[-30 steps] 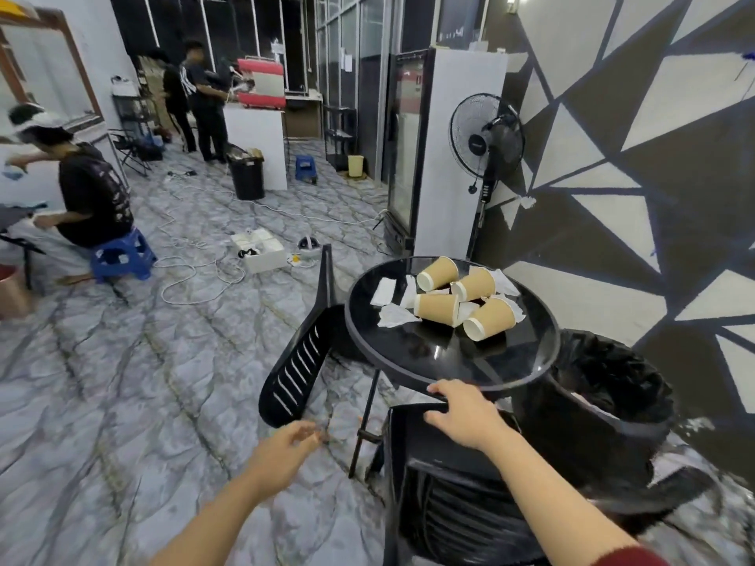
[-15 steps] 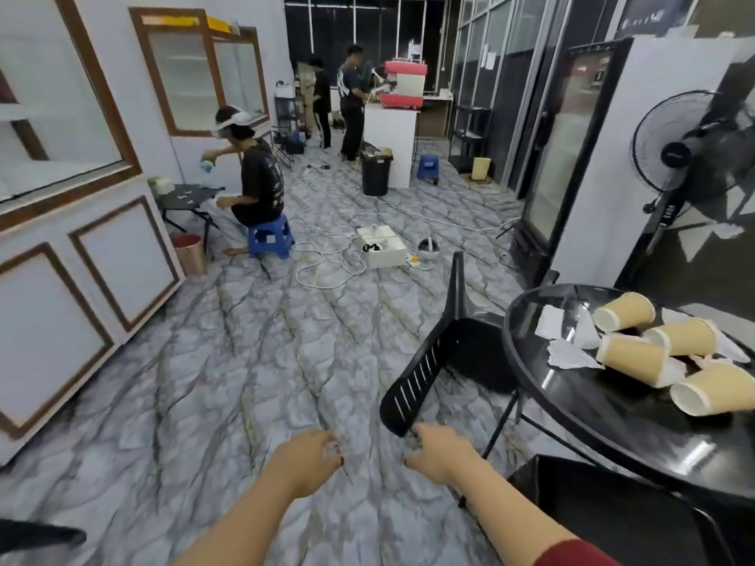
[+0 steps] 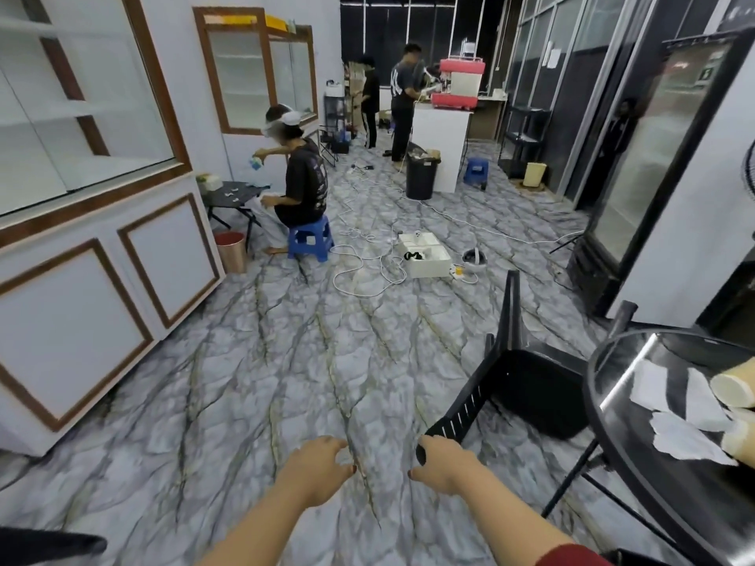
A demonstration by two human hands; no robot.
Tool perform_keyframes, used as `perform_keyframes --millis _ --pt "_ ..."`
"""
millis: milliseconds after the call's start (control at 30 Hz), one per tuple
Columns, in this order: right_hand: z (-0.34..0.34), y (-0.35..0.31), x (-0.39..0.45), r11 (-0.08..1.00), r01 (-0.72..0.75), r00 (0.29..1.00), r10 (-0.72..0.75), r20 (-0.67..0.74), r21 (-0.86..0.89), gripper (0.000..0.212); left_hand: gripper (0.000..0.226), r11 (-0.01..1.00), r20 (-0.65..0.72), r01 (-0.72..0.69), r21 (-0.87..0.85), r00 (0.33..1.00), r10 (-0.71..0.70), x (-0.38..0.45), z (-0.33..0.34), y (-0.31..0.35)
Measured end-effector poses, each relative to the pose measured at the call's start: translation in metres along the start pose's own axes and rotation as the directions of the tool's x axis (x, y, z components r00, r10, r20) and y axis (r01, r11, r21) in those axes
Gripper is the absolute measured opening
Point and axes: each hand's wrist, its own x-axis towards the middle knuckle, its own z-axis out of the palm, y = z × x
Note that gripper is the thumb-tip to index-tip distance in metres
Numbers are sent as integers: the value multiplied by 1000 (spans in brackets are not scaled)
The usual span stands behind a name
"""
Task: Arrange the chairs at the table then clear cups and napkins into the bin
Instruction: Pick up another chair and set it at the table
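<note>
A black chair (image 3: 527,390) lies tipped over on the marble-pattern floor, left of the round black glass table (image 3: 613,426). Its slatted backrest points toward me. My right hand (image 3: 443,463) is curled over the top edge of that backrest. My left hand (image 3: 322,467) hovers beside it over the floor, fingers apart and holding nothing. On the table, white napkins (image 3: 686,439) lie next to tan paper cups (image 3: 733,388) on their sides, cut off by the right edge.
White cables (image 3: 359,271) and a white box (image 3: 425,259) lie on the floor ahead. A person sits on a blue stool (image 3: 308,241) by white cabinets (image 3: 81,304). A black bin (image 3: 421,175) and two people stand far back. A glass-door fridge (image 3: 637,189) is at right.
The view has swung left, away from the table and its bin. My right hand left the near chair and reached the fallen chair's backrest. My left hand came up beside it.
</note>
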Motion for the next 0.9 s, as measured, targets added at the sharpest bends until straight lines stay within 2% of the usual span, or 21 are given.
perform_keyframes --millis 133,267,433,600,667,900 --pt "-34 3 53 999 -13 999 11 46 36 41 53 1000 26 7 -15 1000 -6 54 -32 7" --pt "-71 3 101 999 13 998 -16 66 50 39 53 1000 11 23 -17 1000 -23 106 -61 13" --pt "-102 2 151 999 18 1000 -19 13 42 60 51 1000 -40 -5 -29 999 4 158 -86 17" --pt "-124 0 201 998 14 1000 -15 3 57 56 55 999 -21 -44 4 999 44 215 -106 12" --pt "-135 -2 222 996 -9 1000 9 -2 87 50 55 998 5 -57 20 998 57 244 -118 8" --pt "-189 -17 308 970 -118 991 128 -36 214 48 56 981 61 -177 86 983 172 361 -193 1"
